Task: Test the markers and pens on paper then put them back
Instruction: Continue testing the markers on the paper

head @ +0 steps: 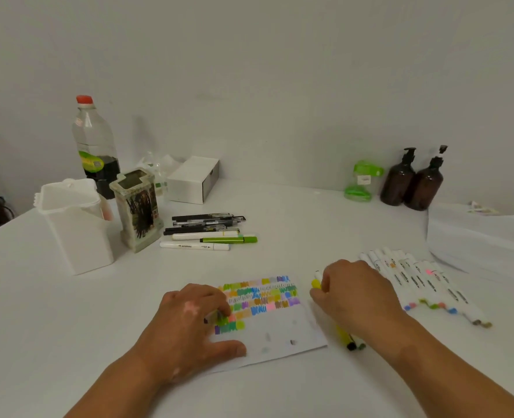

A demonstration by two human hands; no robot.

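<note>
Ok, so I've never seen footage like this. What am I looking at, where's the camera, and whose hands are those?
There is no machine here. This is one picture from a camera worn on a person's head, looking down at their own bare hands. The left hand rests on a paper sheet covered in colour test scribbles; whether its fingers hold anything is too blurred to tell. The right hand grips a yellow marker. On the white table lie a row of white markers, a pile of pens and markers, a white holder and a decorated holder.
</note>
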